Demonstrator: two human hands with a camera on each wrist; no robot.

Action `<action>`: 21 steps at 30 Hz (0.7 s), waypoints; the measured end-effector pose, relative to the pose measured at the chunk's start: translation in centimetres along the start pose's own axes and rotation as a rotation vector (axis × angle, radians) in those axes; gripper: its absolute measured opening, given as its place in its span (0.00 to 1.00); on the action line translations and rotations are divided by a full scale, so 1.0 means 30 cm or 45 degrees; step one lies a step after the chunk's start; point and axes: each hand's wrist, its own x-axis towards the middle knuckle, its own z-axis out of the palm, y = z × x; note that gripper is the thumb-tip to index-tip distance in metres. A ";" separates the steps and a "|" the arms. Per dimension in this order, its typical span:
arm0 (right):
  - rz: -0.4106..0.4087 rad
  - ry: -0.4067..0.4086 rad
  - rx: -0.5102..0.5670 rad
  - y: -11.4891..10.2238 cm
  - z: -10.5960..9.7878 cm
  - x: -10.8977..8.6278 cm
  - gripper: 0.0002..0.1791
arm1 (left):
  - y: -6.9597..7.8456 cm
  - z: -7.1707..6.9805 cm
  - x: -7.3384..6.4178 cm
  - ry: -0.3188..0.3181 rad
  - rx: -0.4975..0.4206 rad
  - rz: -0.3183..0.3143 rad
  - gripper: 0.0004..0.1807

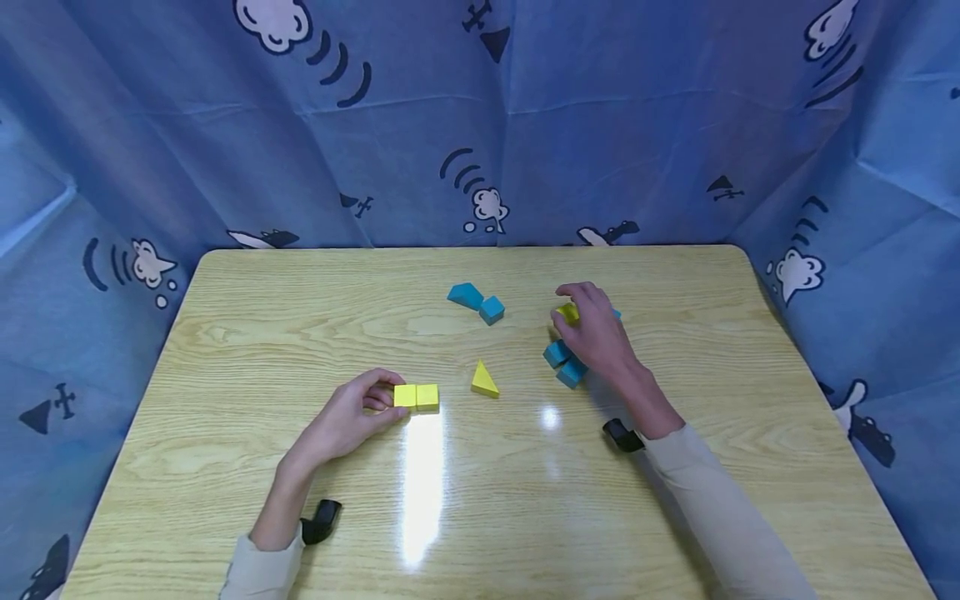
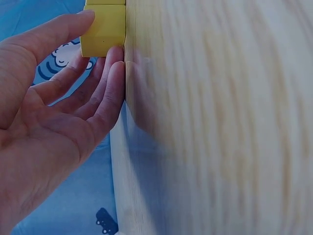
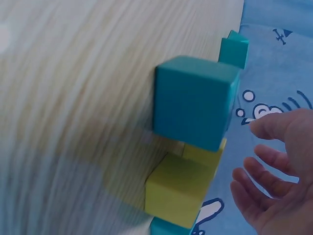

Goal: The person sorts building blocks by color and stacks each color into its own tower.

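On the left of the table, my left hand (image 1: 348, 417) pinches a yellow cube (image 1: 405, 396) between thumb and fingers. A second yellow cube (image 1: 427, 397) sits flush against its right side. In the left wrist view the thumb presses the held cube (image 2: 103, 32). My right hand (image 1: 597, 337) hovers with loosely bent fingers over a yellow block (image 1: 567, 313). In the right wrist view, its fingers (image 3: 266, 164) are apart from the yellow block (image 3: 178, 188) and a blue cube (image 3: 193, 103). Two blue cubes, one nearer (image 1: 572, 372) and one farther (image 1: 557, 353), lie below that hand, which partly hides the group.
Between the hands lies a yellow triangular block (image 1: 484, 381). Farther back, a blue angled block (image 1: 465, 295) touches or nearly touches a blue cube (image 1: 492, 310). Another blue piece (image 1: 617, 314) peeks out behind the right hand. A blue patterned curtain (image 1: 420, 125) surrounds the wooden table (image 1: 285, 317).
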 end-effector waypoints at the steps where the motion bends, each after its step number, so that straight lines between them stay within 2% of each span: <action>1: 0.006 -0.002 -0.003 0.006 0.000 0.001 0.19 | 0.000 0.000 0.000 0.001 -0.001 0.000 0.20; 13: 0.007 -0.051 -0.122 0.050 0.008 0.007 0.20 | 0.003 0.001 0.001 0.003 -0.004 -0.007 0.21; 21: 0.010 -0.120 -0.297 0.054 0.011 0.007 0.23 | 0.002 -0.001 -0.001 0.002 -0.004 -0.007 0.21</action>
